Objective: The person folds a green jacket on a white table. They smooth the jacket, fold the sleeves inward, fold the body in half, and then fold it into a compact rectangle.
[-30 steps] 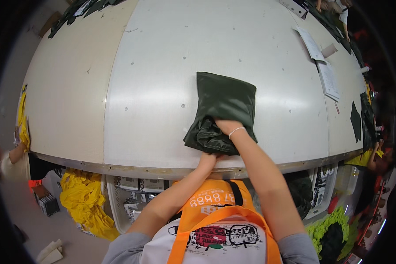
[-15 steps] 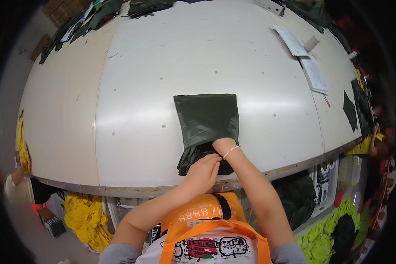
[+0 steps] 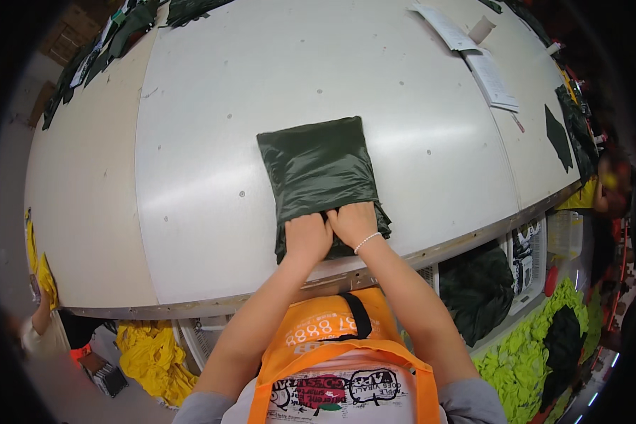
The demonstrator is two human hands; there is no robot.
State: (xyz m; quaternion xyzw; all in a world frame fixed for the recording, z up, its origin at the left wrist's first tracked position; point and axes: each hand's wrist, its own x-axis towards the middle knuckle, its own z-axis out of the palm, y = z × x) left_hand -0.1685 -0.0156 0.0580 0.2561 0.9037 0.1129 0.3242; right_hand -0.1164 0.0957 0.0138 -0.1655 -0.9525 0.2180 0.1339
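A folded piece of dark green, shiny fabric [image 3: 318,159] lies flat on the table in front of me, its open, layered end toward my body. My left hand [image 3: 307,237] reaches under the top layer at that near end, the knuckles at the fabric's edge. Right beside it, my right hand [image 3: 355,222], with a beaded bracelet at the wrist, is also tucked under the layer. The fingers of both hands are mostly hidden by the fabric, so their grip does not show.
The pale table [image 3: 205,240] has a wooden front edge. Papers [image 3: 489,78] and a roll [image 3: 482,30] lie at the far right; dark green fabric [image 3: 191,8] is at the far left. Below are yellow fabric [image 3: 152,357], a dark heap [image 3: 477,290] and lime fabric [image 3: 516,367].
My left hand has moved from over the near end to under the top layer beside the right. The layer now reaches nearer to me. The view has shifted slightly.
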